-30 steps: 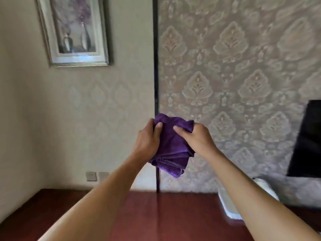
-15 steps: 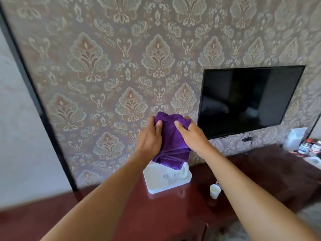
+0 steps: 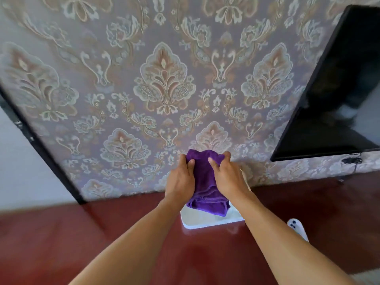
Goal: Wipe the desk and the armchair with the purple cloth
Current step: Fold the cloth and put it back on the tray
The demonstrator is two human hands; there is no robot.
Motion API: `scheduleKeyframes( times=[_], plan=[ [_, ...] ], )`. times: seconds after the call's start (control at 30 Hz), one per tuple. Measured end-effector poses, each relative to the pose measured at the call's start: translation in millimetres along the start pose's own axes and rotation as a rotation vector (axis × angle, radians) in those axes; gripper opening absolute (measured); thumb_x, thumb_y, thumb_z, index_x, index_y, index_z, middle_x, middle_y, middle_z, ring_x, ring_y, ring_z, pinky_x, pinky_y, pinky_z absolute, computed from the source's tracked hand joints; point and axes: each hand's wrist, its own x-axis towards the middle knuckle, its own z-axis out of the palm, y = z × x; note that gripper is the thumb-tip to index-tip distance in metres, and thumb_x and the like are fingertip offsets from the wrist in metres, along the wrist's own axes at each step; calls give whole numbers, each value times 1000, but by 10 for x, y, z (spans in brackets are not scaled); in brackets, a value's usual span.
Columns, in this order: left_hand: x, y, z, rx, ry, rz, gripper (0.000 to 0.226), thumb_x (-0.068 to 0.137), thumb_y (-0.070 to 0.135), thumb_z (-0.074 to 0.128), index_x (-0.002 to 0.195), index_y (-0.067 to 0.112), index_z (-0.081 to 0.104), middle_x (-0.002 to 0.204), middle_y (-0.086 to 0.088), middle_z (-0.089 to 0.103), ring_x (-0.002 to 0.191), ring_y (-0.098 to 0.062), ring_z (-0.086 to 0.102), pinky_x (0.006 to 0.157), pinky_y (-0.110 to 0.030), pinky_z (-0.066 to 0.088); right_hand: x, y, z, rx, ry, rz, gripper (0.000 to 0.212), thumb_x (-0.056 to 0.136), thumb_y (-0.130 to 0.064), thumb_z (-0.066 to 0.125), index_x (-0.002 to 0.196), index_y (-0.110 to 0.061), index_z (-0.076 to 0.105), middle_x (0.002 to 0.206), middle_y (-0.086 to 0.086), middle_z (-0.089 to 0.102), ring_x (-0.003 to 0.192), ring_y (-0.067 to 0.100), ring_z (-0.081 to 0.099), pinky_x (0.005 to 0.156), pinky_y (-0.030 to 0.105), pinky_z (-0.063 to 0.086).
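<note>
The purple cloth [image 3: 205, 186] is bunched up and held in the air between both hands, above the far part of the dark red desk [image 3: 102, 239]. My left hand [image 3: 181, 179] grips its left side with the thumb on top. My right hand [image 3: 228, 177] grips its right side the same way. The cloth's lower folds hang down over a white tray. The armchair is out of view.
A white tray [image 3: 209, 223] lies on the desk against the patterned wall, partly hidden by the cloth and arms. A white object [image 3: 297, 228] lies on the desk to the right. A black wall-mounted TV [image 3: 337, 99] fills the upper right.
The view has swung and tilted and come closer to the desk and wall. Both hands still hold the cloth the same way, now lower, just above the tray.
</note>
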Motion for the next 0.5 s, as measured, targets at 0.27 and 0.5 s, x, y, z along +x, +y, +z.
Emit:
scheduleKeyframes(
  times=[0.27, 0.5],
  plan=[
    [395, -1202, 942, 207, -103, -238, 7, 107, 31, 28, 111, 28, 24, 88, -11, 67, 81, -41, 63, 73, -50, 49, 601, 949, 1476, -191, -280, 43, 50, 105, -52, 35, 126, -6, 38, 108, 25, 66, 102, 47, 64, 71, 45, 45],
    [689, -1850, 1453, 518, -253, -278, 39, 96, 7, 41, 125, 33, 37, 109, -9, 47, 73, -36, 57, 65, -44, 52, 954, 1363, 2328, -329, -496, 104, 23, 104, -25, 46, 119, -10, 38, 112, 16, 64, 103, 39, 64, 69, 41, 40]
  ],
)
